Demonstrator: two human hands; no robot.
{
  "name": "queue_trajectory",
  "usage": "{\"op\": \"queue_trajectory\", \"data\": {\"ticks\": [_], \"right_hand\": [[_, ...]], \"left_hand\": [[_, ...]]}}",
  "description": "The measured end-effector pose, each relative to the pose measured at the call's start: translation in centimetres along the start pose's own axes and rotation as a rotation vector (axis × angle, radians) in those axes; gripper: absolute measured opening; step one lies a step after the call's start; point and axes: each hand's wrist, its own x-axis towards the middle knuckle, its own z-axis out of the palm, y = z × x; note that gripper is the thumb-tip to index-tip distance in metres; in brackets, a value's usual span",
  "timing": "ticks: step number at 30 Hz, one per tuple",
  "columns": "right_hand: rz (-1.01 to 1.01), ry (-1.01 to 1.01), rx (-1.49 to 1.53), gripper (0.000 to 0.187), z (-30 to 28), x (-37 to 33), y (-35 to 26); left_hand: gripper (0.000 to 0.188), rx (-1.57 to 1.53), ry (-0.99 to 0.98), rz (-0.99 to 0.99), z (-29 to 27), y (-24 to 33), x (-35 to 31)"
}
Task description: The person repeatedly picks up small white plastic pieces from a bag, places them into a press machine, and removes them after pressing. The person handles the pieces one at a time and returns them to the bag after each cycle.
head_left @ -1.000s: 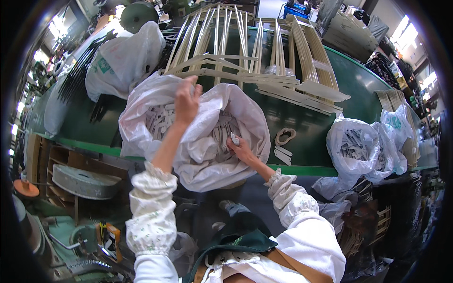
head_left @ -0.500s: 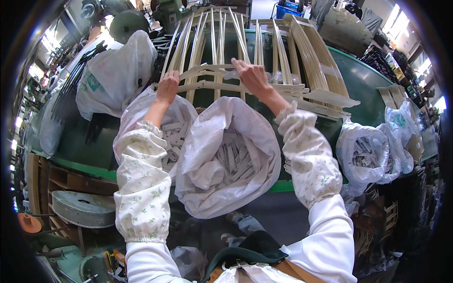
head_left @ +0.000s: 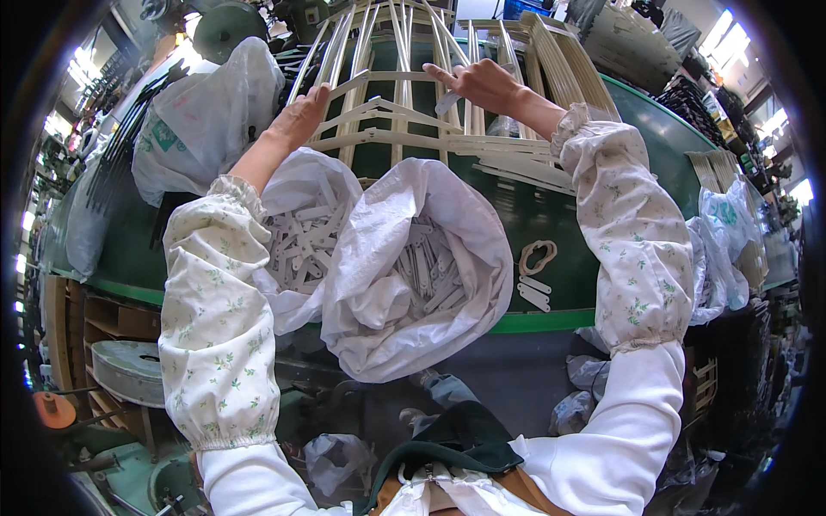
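Observation:
My left hand point(head_left: 303, 117), farther off beyond the open sacks, is closed around the left end of a long, bent, cream-coloured strip point(head_left: 397, 76). At the strip's other end is my right hand point(head_left: 487, 86), its index finger laid along it and the other fingers curled. A small whitish piece point(head_left: 448, 104) shows just under my right hand; whether I hold it is unclear. Nearer to me, similar bent strips point(head_left: 379, 137) lie across long pale slats point(head_left: 354, 95). Both forearms wear flowered sleeve covers.
Two white sacks, one on the left point(head_left: 277, 301) and one in the middle point(head_left: 469, 301), hold small flat white pieces. On the green table point(head_left: 568, 320) lie a tan looped band point(head_left: 537, 256) and several small white pieces point(head_left: 533, 294). A filled plastic bag point(head_left: 206, 129) stands left.
Both hands have moved farther away, lifting the bent strip off the nearer ones. My right arm has swung right, uncovering the looped band and small white pieces. The view has shifted slightly.

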Motion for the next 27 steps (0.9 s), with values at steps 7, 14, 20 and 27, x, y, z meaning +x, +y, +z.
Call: {"op": "queue_trajectory", "data": {"ticks": [7, 14, 20, 27], "right_hand": [[0.059, -0.143, 0.112, 0.049, -0.9, -0.3, -2.5], [0.736, 0.385, 1.270, 0.020, -6.8, -2.4, -12.2], [1.233, 0.267, 2.541, 0.027, -12.3, -12.0, -24.3], [1.174, 0.938, 3.114, 0.028, -21.5, -8.5, -28.0]], "left_hand": [[0.030, 0.029, -0.028, -0.120, 2.9, 1.8, -0.3], [0.021, 0.063, 0.236, -0.366, 0.9, 4.8, -4.2], [0.015, -0.670, 0.526, -0.488, -7.6, 21.0, -9.1], [0.042, -2.282, 0.564, -1.205, -10.7, 35.8, -17.9]]}}
